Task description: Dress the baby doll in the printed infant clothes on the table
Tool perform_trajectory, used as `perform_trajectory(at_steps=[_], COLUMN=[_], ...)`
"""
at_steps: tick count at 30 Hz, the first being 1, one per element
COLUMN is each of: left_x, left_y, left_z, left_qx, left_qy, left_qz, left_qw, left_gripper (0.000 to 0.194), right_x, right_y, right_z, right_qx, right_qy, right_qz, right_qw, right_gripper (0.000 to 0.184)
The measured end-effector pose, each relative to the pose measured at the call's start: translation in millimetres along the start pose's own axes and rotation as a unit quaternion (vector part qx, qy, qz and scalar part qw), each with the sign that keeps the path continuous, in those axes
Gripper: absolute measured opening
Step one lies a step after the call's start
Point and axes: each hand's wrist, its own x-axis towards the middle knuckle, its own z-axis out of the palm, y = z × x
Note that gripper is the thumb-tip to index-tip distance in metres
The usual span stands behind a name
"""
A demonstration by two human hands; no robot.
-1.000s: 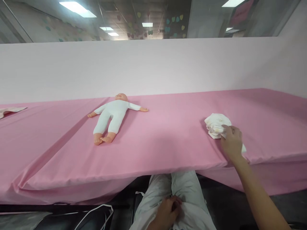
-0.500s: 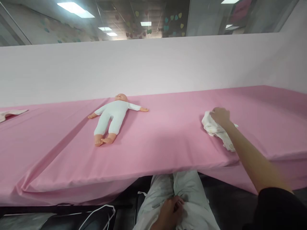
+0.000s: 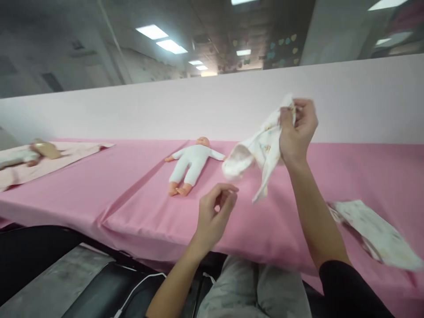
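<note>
My right hand (image 3: 297, 128) is raised and closed on a white baby garment (image 3: 270, 141) with small coloured prints, pinched at its upper edge. The cloth hangs down to the left, partly blurred, so its exact kind is unclear. My left hand (image 3: 217, 212) is held above the near part of the bed, fingers curved, thumb a little apart, nothing in it. Between it and the wall lies a baby doll (image 3: 192, 163) on its back in a white bodysuit, arms spread. Another white printed cloth (image 3: 377, 232) lies on the bed to the right of my right forearm.
A pink sheet (image 3: 139, 185) covers the long bed along a white wall (image 3: 165, 108). At the far left, a second doll (image 3: 20, 157) lies on a pale cloth (image 3: 79, 154). Below the near edge are black seats (image 3: 102, 291) and a white cable (image 3: 135, 287).
My right hand has lifted the garment off the bed, leaving another cloth behind. My left hand has risen from my lap over the bed. The view has turned left.
</note>
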Motion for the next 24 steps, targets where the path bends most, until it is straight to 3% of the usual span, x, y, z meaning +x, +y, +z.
perform_trajectory(at_steps=[2,4,7,10,13,16,24], left_x=[29.6,55.7,88.0,115.0,138.2,155.4,169.9], left_y=[-4.9,-9.1,-6.2,4.0,12.3,15.4,8.7], left_z=[-4.9,-8.0,-7.8,-1.5,8.6,20.5,31.9], left_qx=[0.014,0.048,0.063,0.042,0.008,-0.033,-0.052], left_qy=[0.053,0.063,-0.016,-0.073,-0.102,-0.154,-0.202], left_qz=[0.021,0.038,0.029,0.030,0.043,0.050,0.079], left_qw=[0.998,0.996,0.997,0.996,0.994,0.986,0.975], left_gripper=[0.023,0.027,0.038,0.045,0.044,0.040,0.040], right_x=[-16.5,-32.3,-48.7,-51.4,-43.4,-32.8,-15.4], right_y=[8.6,12.0,4.4,-9.7,-17.2,-16.2,-11.2], right_z=[21.1,37.4,48.4,45.4,35.0,22.3,-3.2], right_qx=[0.049,0.091,0.137,0.151,0.151,0.141,0.092], right_qy=[-0.054,-0.110,-0.217,-0.293,-0.308,-0.328,-0.389], right_qz=[0.088,0.170,0.233,0.213,0.178,0.186,0.178], right_qw=[0.993,0.975,0.938,0.920,0.922,0.915,0.899], right_gripper=[0.016,0.021,0.025,0.025,0.026,0.028,0.028])
